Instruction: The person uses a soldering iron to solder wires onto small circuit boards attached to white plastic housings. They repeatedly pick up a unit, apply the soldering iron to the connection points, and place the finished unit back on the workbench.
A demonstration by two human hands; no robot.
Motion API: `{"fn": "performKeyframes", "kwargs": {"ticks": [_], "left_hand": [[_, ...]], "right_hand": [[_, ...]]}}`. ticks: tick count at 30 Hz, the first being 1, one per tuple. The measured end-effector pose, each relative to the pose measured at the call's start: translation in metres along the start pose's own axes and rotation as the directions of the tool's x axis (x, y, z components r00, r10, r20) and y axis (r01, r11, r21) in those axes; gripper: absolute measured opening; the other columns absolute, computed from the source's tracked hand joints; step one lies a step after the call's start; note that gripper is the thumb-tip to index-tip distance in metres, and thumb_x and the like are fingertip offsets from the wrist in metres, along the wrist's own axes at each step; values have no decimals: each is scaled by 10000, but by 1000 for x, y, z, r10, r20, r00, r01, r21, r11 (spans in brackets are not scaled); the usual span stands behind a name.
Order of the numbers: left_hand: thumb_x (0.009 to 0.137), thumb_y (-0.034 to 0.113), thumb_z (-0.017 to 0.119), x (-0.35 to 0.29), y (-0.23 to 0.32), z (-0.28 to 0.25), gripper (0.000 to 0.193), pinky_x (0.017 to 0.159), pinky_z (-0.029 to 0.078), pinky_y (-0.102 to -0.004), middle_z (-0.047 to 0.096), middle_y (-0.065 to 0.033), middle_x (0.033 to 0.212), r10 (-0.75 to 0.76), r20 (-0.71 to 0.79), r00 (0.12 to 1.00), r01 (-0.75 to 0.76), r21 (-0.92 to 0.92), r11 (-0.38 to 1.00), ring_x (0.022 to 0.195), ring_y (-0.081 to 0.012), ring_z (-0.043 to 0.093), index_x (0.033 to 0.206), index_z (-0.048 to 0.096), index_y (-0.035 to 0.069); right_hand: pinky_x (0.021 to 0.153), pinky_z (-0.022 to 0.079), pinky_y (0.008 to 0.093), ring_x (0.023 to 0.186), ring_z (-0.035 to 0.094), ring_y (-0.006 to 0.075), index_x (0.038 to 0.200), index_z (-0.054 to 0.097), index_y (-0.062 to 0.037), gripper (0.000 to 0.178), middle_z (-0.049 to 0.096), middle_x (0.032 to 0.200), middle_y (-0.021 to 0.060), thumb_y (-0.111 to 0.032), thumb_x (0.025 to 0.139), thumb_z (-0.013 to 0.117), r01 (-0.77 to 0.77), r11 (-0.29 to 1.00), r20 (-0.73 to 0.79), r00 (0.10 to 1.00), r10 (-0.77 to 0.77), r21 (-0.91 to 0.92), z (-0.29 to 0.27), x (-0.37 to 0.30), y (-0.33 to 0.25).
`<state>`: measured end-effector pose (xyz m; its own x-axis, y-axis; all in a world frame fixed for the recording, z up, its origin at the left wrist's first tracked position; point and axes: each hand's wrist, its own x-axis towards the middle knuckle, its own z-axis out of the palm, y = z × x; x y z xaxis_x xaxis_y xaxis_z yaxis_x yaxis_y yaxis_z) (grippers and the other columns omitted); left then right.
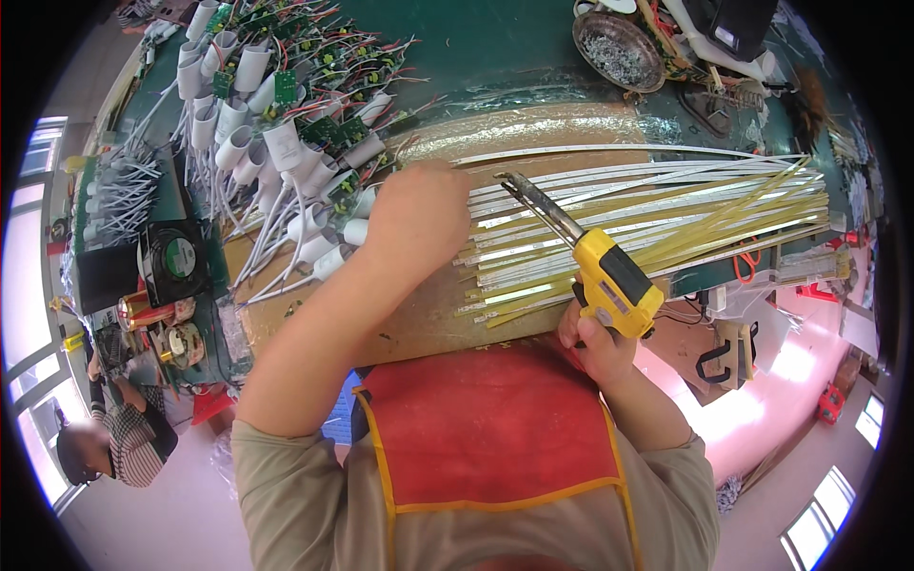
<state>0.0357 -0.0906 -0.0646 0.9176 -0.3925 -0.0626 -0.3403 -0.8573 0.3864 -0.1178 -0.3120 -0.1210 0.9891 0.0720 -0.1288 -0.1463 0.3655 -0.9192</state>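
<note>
My right hand [603,347] is closed around the grip of a yellow and black soldering gun [619,285]. Its metal tip points up and left, above a row of long thin white and yellow strips [609,214] lying side by side on a brown board [428,314]. My left hand [419,214] is curled near the left ends of the strips, its fingertips hidden under it. The topmost white strip [609,150] runs up to that hand; whether I grip it cannot be seen. White tubes [283,145] with cables and green circuit boards [286,88] crowd beside my left hand.
A round dish [619,49] of grey scraps stands at the back right. A black fan [173,259] sits at the left, near bundled white cables [124,190]. Orange-handled scissors [747,262] lie right of the strips. Another person [114,438] is at the lower left.
</note>
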Motion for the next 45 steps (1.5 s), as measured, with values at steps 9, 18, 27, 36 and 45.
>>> {"fn": "performKeyframes", "kwargs": {"ticks": [9,18,27,36,45], "left_hand": [[747,100,643,-10,-5,-4,122,797,496,-419,658,-131,901,107,-141,984,-114,-43,993,889,-325,622,837,686,30],[697,134,738,-48,-26,-30,334,892,431,-453,615,-60,1007,327,-268,906,-278,205,939,1036,-296,555,1012,638,85],[682,115,652,-72,-34,-7,273,881,443,-436,613,-59,965,496,-240,834,-407,340,848,981,-248,578,953,640,80],[706,115,614,-67,-38,-1,253,873,429,-408,616,-42,963,492,-289,822,-382,360,851,971,-231,580,956,648,89],[704,127,696,-40,-37,-6,342,848,425,-379,620,-48,994,408,-356,841,-297,327,897,986,-241,579,1041,642,108]], "right_hand": [[524,421,278,560,482,148,1294,408,20,492,502,694,72,-152,882,615,13,1000,-14,1000,-13,-4,2,0,-2],[530,414,278,567,466,144,1342,386,23,583,485,694,60,-219,881,648,-38,999,10,999,38,-2,-2,-1,-1],[531,412,277,576,467,146,1352,380,18,602,488,728,56,-209,872,665,-41,999,-25,999,41,31,1,-2,0],[516,436,269,564,504,148,1243,418,22,384,526,697,96,-38,884,538,28,1000,11,1000,-29,12,1,2,-1],[530,417,274,575,472,144,1326,390,21,523,493,715,65,-137,877,607,-33,999,-7,999,33,11,0,1,0]]}}
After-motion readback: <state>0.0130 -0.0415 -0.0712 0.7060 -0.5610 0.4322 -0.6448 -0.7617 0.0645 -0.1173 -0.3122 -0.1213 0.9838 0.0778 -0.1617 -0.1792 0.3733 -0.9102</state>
